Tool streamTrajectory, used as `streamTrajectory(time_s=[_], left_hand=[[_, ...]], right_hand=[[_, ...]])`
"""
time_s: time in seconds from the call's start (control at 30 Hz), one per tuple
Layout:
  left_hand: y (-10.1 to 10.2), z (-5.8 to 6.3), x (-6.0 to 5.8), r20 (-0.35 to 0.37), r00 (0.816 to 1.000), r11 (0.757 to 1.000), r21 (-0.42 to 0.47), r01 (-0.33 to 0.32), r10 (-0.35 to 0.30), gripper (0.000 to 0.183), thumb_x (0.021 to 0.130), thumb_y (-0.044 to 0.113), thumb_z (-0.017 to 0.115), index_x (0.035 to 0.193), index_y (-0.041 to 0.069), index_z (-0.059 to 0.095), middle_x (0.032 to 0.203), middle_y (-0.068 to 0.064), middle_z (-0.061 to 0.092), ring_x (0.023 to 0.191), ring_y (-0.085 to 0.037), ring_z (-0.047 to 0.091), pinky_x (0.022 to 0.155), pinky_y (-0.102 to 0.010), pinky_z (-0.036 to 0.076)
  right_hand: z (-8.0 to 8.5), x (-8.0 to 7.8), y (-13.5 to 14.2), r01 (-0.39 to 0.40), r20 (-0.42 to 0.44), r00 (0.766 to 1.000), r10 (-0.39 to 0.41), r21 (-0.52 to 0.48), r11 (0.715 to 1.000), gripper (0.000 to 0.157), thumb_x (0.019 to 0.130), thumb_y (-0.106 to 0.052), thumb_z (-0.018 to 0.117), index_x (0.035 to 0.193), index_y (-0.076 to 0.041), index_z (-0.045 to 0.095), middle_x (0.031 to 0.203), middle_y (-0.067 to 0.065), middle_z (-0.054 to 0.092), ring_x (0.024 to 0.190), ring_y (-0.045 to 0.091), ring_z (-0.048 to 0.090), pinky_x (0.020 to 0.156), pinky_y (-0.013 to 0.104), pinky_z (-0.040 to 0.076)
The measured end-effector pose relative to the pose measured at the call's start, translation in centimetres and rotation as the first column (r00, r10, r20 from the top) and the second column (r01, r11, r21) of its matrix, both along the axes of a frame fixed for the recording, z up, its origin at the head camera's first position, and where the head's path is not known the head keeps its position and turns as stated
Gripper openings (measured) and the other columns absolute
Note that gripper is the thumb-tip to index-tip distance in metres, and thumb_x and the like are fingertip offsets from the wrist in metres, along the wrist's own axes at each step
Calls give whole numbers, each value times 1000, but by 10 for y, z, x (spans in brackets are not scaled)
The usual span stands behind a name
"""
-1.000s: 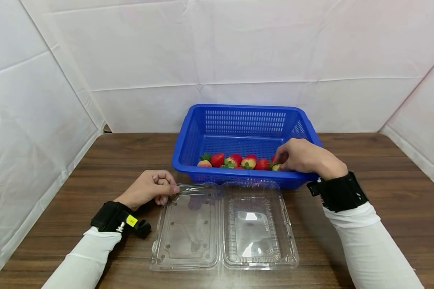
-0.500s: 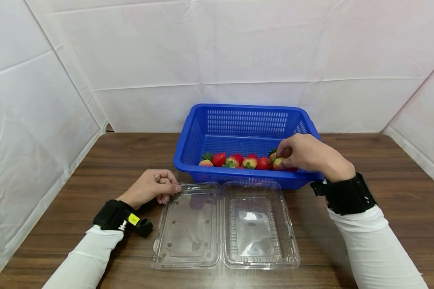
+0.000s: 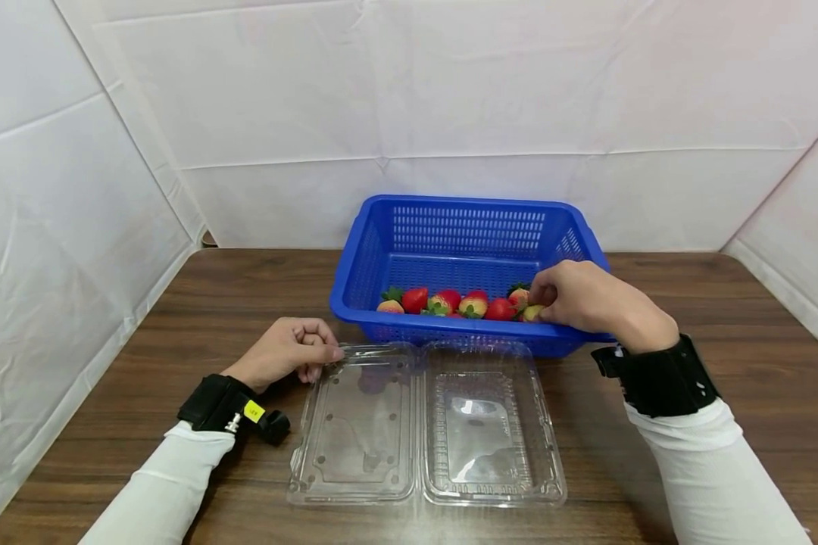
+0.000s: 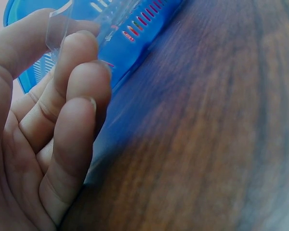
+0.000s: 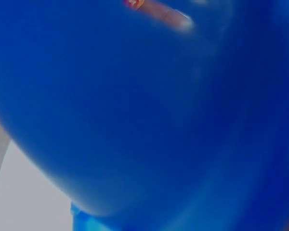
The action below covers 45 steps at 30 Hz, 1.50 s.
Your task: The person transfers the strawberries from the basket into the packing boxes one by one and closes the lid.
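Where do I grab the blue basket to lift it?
Probably the rim at both short ends of the blue basket, coming from left and right together. The basket is longer sideways, its rim juts outward, and the clear box lies close in front.

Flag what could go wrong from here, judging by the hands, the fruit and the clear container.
The right hand is among closely grouped strawberries, so neighbouring fruit might get bruised or knocked.

The left hand pinches one corner of the open clear container; a tug could drag or tip it.

The container lies right by the blue basket, so bumping the basket might shift it.
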<state>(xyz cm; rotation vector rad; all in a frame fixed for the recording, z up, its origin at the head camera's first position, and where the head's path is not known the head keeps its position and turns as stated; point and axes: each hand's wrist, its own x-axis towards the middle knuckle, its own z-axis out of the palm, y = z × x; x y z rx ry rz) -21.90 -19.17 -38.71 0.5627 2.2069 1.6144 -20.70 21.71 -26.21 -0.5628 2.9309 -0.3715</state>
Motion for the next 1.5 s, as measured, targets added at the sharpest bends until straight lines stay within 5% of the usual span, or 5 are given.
streamTrajectory(time_s=[0.53,1.1,1.5], left_hand=[[0,0,1,13,1000,1000,22,2,-3,25,86,22,73,92,-1,64,58,-3,61,53,-20,57,45,-23,47],[0,0,0,17,1000,1000,13,-9,9,25,86,22,73,91,0,64,57,-3,60,53,-19,57,46,-23,48],[0,0,-1,10,1000,1000,9,-17,17,24,85,22,74,91,0,64,58,-4,61,53,-19,57,46,-24,48]], right_hand=[[18,18,-9,32,-76,997,-33,-20,999,14,83,-10,73,96,-6,70,88,10,68,80,25,59,70,46,55],[39,49,-27,-44,-221,975,35,-34,998,18,81,-11,76,98,-7,71,84,6,69,75,20,59,68,44,55],[46,72,-44,-213,-282,943,176,-107,971,18,80,-13,79,95,-16,71,85,-3,68,75,11,60,66,38,56]])
